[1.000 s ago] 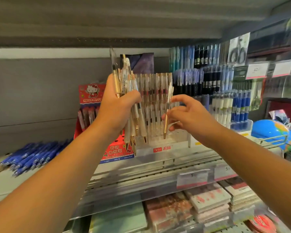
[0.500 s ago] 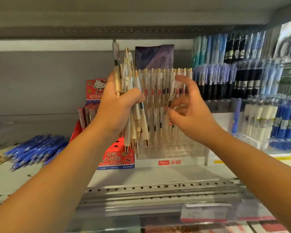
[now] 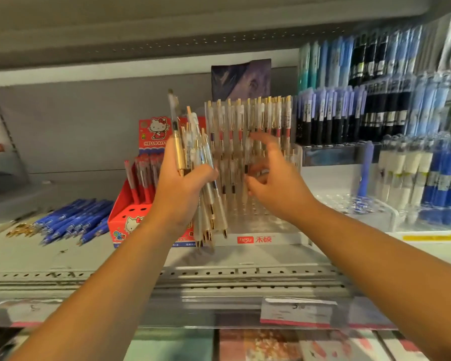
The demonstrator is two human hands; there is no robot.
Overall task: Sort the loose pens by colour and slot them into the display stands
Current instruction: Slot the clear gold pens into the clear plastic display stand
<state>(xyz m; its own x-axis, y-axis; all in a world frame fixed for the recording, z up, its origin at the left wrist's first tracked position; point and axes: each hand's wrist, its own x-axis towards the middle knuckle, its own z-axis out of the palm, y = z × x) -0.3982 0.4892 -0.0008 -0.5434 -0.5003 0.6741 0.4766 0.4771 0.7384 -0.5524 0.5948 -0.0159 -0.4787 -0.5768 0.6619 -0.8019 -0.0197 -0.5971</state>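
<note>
- Shop shelf, grey back wall. Clear stand sits mid-shelf, upper rows full of white-gold pens, front holes bare.
- Left hand is clamped round a bundle of white-gold pens. It holds them up at the stand's left edge, tips down.
- Right hand is at the stand's front face, fingers spread and blurred. Can't tell if it pinches a pen or is empty. Hands are apart but near.
- Blue pens lie loose on the shelf, well left of the stand. Red box sits between them and the stand.
- Risk: the bundle is splayed and uneven, and the outer pens look loosely held. A slack grip would likely let one slide out onto the shelf or off its front edge.
- Risk: the bundle hangs close to the stand's left rows, so a swing could knock seated pens crooked.
- Risk: the bundle blocks the view of the left rows, and clear holes are hard to see. A pen could miss its hole and lean.
- Risk: one darker, clear-barrelled pen in the bundle looks different. It could end up among the white-gold ones.
</note>
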